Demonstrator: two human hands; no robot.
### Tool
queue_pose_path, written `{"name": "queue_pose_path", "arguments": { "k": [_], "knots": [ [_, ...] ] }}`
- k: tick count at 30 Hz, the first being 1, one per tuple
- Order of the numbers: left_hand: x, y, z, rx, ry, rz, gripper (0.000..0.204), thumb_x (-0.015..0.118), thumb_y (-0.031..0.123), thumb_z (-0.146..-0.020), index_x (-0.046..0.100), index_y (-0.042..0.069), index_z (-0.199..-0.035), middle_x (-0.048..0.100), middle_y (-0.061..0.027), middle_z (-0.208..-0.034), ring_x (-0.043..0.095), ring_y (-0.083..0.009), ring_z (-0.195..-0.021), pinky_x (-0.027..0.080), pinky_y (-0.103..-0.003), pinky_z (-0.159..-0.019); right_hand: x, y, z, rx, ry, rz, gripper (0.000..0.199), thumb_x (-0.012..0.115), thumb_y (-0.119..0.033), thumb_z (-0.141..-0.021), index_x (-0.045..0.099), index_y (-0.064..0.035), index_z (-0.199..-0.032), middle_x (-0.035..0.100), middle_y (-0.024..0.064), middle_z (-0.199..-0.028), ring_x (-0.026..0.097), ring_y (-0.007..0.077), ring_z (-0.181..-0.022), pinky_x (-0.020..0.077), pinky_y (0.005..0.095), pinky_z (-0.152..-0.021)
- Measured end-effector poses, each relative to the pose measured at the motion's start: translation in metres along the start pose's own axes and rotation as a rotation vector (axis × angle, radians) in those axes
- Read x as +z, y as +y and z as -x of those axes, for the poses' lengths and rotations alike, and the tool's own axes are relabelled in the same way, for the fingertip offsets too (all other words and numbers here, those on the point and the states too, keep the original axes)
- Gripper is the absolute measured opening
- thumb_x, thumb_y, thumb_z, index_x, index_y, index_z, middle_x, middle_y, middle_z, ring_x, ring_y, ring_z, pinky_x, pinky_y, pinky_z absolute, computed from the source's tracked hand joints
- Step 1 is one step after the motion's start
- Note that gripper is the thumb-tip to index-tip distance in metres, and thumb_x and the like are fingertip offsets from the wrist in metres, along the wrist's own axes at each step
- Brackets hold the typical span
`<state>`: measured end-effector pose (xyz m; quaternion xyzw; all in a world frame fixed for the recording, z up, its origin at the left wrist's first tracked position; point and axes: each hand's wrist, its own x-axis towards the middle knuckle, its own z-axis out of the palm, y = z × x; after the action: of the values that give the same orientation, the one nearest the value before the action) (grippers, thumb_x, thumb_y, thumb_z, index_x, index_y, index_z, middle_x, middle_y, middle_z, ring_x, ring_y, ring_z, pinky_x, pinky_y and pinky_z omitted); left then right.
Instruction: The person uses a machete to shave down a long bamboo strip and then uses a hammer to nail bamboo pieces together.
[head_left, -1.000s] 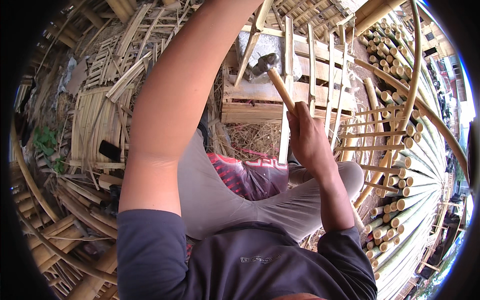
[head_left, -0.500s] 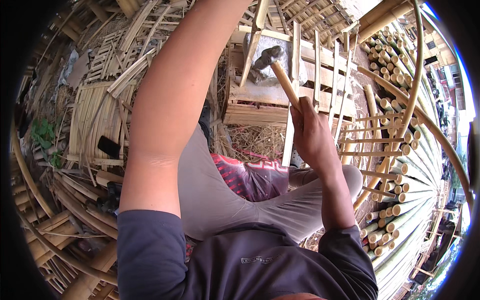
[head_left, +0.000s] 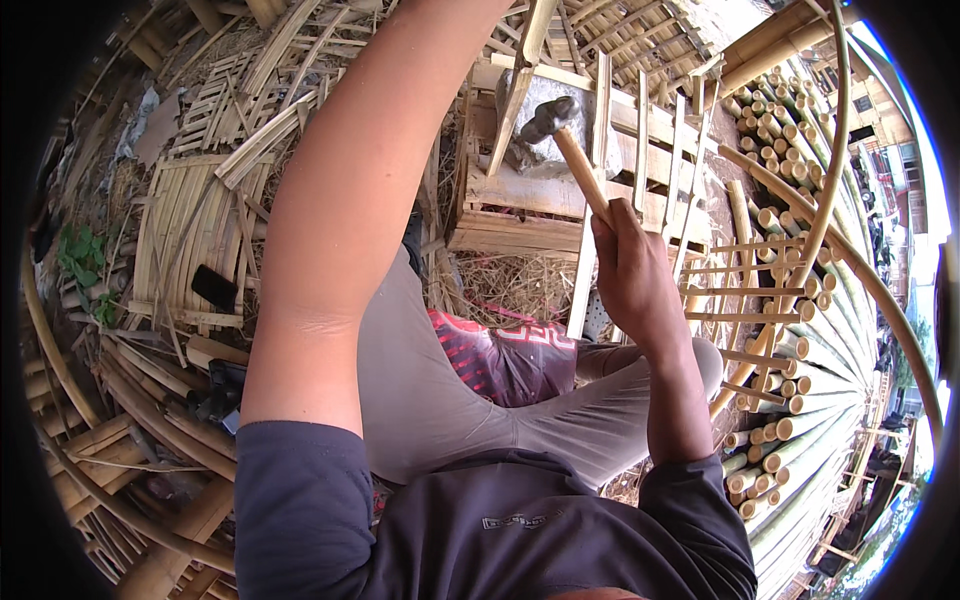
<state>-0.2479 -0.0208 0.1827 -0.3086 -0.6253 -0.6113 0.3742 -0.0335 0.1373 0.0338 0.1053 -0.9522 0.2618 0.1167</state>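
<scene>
My right hand (head_left: pixel 635 268) is closed around the wooden handle of a hammer (head_left: pixel 583 172). Its dark metal head hangs over a grey stone block (head_left: pixel 512 92), which sits on a slatted wooden crate (head_left: pixel 525 190). Bamboo slats (head_left: pixel 602 110) run lengthwise across the crate, and one slanting slat (head_left: pixel 512 118) crosses the block just left of the hammer head. My left forearm (head_left: pixel 335 210) stretches up past the top edge of the view, so the hand at its end is out of sight.
Cut bamboo poles (head_left: pixel 790 440) are stacked along the right, beside rung-like crosspieces (head_left: pixel 745 317). A curved pole (head_left: pixel 880 280) arcs at far right. Left of my arm lie a bamboo slat panel (head_left: pixel 180 240), a black phone (head_left: pixel 214 287) and loose strips. Straw (head_left: pixel 515 280) covers the ground before the crate.
The hammer and my right hand have shifted only slightly in the view, along with the crate and surroundings. The grip on the hammer stays the same.
</scene>
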Motion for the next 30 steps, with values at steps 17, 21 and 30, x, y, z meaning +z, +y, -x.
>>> {"name": "queue_pose_path", "arguments": {
  "k": [17, 21, 30],
  "knots": [
    [-0.005, -0.009, 0.004, 0.091, 0.012, 0.071, 0.052, 0.037, 0.044, -0.108, 0.062, 0.007, -0.082, 0.048, -0.0014, -0.055, 0.044, -0.0113, -0.045, 0.037, -0.033, -0.041, -0.017, -0.038, -0.004, -0.011, 0.206, -0.102, 0.018, 0.047, -0.012, -0.105, 0.044, 0.0003, -0.092, 0.048, 0.0122, -0.052, 0.048, 0.0203, -0.04, 0.0316, 0.0385, -0.04],
    [0.005, 0.007, 0.007, -0.069, -0.098, 0.065, 0.053, 0.037, 0.045, -0.108, 0.063, 0.006, -0.083, 0.048, -0.0012, -0.055, 0.044, -0.0126, -0.045, 0.037, -0.035, -0.043, -0.022, -0.029, -0.029, -0.069, 0.43, -0.164, 0.015, 0.047, -0.011, -0.104, 0.044, 0.0006, -0.096, 0.051, 0.016, -0.054, 0.054, 0.0294, -0.042, 0.035, 0.0414, -0.041],
    [0.007, -0.005, 0.004, -0.061, -0.023, 0.047, 0.052, 0.038, 0.044, -0.108, 0.067, 0.006, -0.088, 0.049, -0.0036, -0.056, 0.052, -0.0158, -0.052, 0.047, -0.041, -0.056, 0.003, -0.018, 0.007, 0.049, 0.066, -0.082, 0.01, 0.05, -0.007, -0.101, 0.045, 0.0001, -0.095, 0.056, 0.0232, -0.059, 0.059, 0.0437, -0.052, 0.039, 0.0491, -0.046]
  ]
}}
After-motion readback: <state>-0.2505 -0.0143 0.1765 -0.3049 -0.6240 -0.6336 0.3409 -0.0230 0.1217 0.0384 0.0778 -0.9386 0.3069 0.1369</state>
